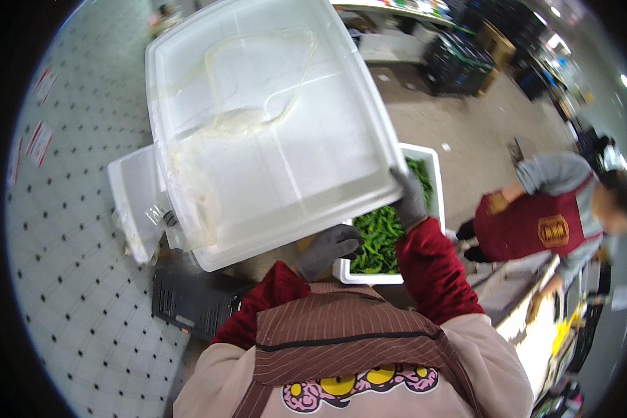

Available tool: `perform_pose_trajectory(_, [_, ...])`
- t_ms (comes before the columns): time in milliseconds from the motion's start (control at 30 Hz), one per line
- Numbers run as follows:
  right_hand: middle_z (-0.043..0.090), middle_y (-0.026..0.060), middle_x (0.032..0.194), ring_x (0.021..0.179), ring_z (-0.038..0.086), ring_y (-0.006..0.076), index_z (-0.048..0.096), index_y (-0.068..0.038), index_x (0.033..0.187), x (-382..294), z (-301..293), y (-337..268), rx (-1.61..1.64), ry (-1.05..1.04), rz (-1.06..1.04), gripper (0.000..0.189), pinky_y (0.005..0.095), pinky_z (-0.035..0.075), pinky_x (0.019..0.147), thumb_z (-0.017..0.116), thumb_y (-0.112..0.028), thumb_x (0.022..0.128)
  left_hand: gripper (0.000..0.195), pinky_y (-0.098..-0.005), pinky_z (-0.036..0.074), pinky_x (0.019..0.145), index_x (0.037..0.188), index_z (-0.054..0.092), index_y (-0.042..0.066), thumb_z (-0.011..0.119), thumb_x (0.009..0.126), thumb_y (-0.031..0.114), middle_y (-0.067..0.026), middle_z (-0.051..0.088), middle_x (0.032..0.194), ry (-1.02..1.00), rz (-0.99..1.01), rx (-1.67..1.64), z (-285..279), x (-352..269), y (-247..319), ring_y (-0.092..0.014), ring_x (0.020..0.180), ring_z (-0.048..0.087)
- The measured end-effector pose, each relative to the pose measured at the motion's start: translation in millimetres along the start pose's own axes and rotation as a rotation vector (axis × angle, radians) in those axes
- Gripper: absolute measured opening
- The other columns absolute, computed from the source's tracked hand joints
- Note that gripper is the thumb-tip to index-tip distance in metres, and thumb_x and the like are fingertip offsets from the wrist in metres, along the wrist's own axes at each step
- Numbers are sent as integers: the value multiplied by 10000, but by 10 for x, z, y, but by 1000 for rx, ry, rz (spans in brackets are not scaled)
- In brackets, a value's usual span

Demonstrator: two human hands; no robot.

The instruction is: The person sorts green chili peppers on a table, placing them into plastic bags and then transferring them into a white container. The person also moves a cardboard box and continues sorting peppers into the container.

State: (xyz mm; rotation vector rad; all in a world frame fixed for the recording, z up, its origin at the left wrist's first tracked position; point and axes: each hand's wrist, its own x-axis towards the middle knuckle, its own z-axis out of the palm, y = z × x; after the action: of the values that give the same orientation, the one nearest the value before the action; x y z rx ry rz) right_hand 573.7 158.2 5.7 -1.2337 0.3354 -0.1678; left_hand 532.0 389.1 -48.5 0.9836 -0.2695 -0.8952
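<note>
A large white foam lid point(251, 146) with loose clear tape on it hangs tilted in front of me. My right hand point(411, 201), in a grey glove, grips the lid's lower right corner. Below the lid's near edge is my left hand point(324, 252), also gloved in grey. Its fingers are bent and slightly apart, with nothing visible between them; contact with the lid is unclear. Beneath the lid stands a white foam box point(440, 193) of green peppers point(379, 243). The lid hides the far left part of this box.
At left, a smaller white foam piece point(136, 196) with tape sits by a dotted white wall point(83, 271). A black crate point(196, 303) is below it. A person in a red apron point(527, 224) stands at right. Dark stacked crates point(457, 62) stand farther back.
</note>
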Motion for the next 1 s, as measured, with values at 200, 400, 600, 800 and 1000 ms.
perform_pose_trajectory(200, [620,75,1014,919,599,176,541,32,1217,-562,-1582,-1052,-186,170,-173,467,294,482,810,626,-220,834,204,-261,495,669,882,662,20,720,824,207,-31,632,761,46,-204,675,171,-175,284,-112,717,591])
perform_pose_trajectory(400, [597,126,1165,1032,570,205,466,53,1331,-1392,-1989,-1310,-275,463,-286,616,283,427,916,617,-183,782,496,-346,501,833,1090,576,-1,820,705,196,-145,592,1046,379,651,1045,179,502,798,-243,950,594])
perform_pose_trajectory(600, [552,146,1265,1167,515,227,462,45,1331,-1820,-1746,-1228,-247,536,-346,645,331,367,1020,647,-162,749,618,-378,489,834,1239,525,63,797,707,222,-169,532,1193,231,526,1292,493,1876,1256,-305,992,565])
perform_pose_trajectory(800, [590,109,1208,1149,518,195,519,14,1280,-2008,-1976,-1352,-553,845,-520,542,297,400,979,696,-94,779,280,-414,462,764,970,614,-3,705,776,178,-172,630,928,-88,651,1280,-436,1756,1171,-371,848,585])
perform_pose_trajectory(1000, [528,149,1096,1020,544,301,584,-86,1211,-1939,-2084,-1302,-1214,1131,-813,609,386,447,923,777,-83,632,300,-416,487,822,1099,629,21,633,842,177,-174,669,1030,859,-46,1968,-3792,142,2395,-318,967,630])
